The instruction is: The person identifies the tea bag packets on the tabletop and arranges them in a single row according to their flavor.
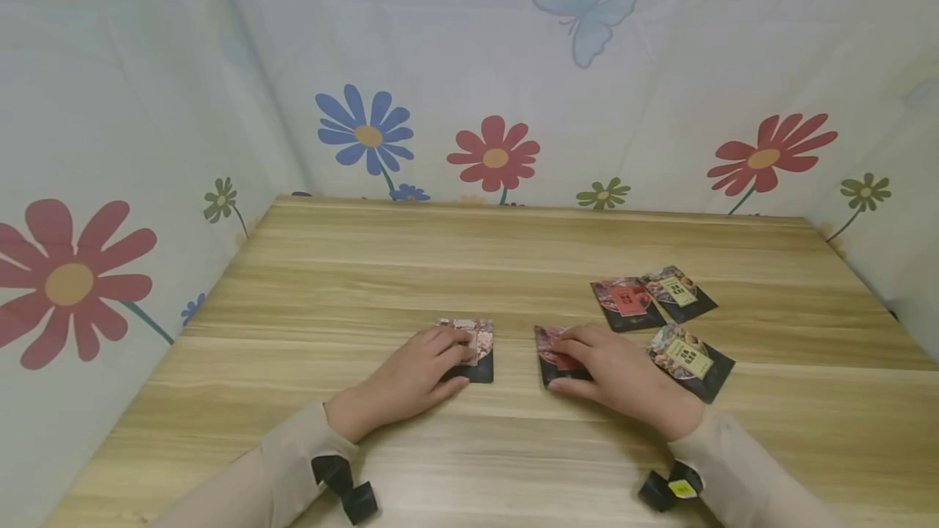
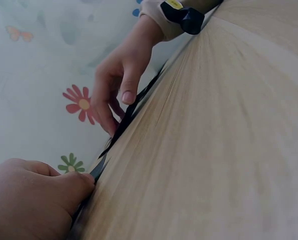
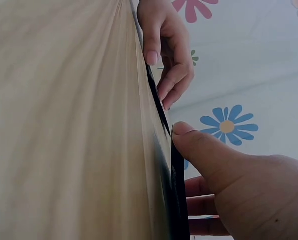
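Observation:
In the head view my left hand [image 1: 414, 369] lies over a flat dark packet [image 1: 480, 369] with a pale pink label and a food picture. Its fingers bend across the packet, with the thumb by the near edge. To the right, my right hand [image 1: 612, 369] holds a similar packet [image 1: 546, 349] with a red label, thumb along the near edge and fingers over the top. The right wrist view shows that packet's black edge [image 3: 178, 195] against the right thumb. From the left wrist, a dark packet corner [image 2: 99, 167] sticks out past the left thumb. Both packets are partly covered.
Beyond the right hand lie a red-labelled packet [image 1: 645, 322] and a yellow-labelled packet [image 1: 697, 310], touching or overlapping. Another yellow-labelled packet [image 1: 715, 381] lies close beside the right wrist. Flower-printed cloth [image 1: 440, 47] encloses the wooden table [image 1: 411, 259] at the back and sides.

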`<state>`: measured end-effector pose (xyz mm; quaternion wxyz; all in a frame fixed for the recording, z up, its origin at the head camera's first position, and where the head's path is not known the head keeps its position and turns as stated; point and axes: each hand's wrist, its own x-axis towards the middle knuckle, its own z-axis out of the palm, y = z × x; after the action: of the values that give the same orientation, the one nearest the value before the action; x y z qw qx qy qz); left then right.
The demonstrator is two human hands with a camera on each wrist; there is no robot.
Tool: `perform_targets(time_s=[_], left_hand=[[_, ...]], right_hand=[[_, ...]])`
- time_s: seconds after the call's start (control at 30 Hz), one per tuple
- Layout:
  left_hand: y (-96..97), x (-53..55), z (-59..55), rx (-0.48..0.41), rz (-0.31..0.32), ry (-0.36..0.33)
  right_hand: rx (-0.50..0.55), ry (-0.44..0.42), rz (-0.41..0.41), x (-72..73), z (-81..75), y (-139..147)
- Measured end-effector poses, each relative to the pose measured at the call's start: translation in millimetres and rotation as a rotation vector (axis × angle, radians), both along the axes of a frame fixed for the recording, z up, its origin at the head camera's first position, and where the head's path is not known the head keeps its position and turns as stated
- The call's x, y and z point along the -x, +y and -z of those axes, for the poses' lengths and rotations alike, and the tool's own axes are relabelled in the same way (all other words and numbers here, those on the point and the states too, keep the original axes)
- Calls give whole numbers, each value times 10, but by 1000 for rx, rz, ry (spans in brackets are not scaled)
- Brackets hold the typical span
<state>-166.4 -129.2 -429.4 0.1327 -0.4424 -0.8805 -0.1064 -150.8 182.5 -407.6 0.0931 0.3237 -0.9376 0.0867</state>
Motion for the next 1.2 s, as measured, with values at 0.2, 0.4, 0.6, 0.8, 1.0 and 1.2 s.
perform_targets(time_s=[0.2, 0.4, 0.6, 0.8, 1.0, 1.2], left_hand=[[-3, 7, 6, 0, 6, 10], [0, 6, 6, 0, 12, 21], [-1, 0, 2, -2, 6, 19], [-4, -11, 0, 3, -2, 11], [-1, -14, -10, 3, -2, 7], [-1, -7, -4, 2, -4, 6]], right_hand=[[-13, -18, -4, 23, -14, -68], [-28, -31, -2, 47, -33, -151], [-23, -20, -7, 76, -19, -220], [-18, 12, -16, 88, -10, -288], [-21, 14, -15, 101, -15, -369], [-20, 3, -21, 113, -10, -440]])
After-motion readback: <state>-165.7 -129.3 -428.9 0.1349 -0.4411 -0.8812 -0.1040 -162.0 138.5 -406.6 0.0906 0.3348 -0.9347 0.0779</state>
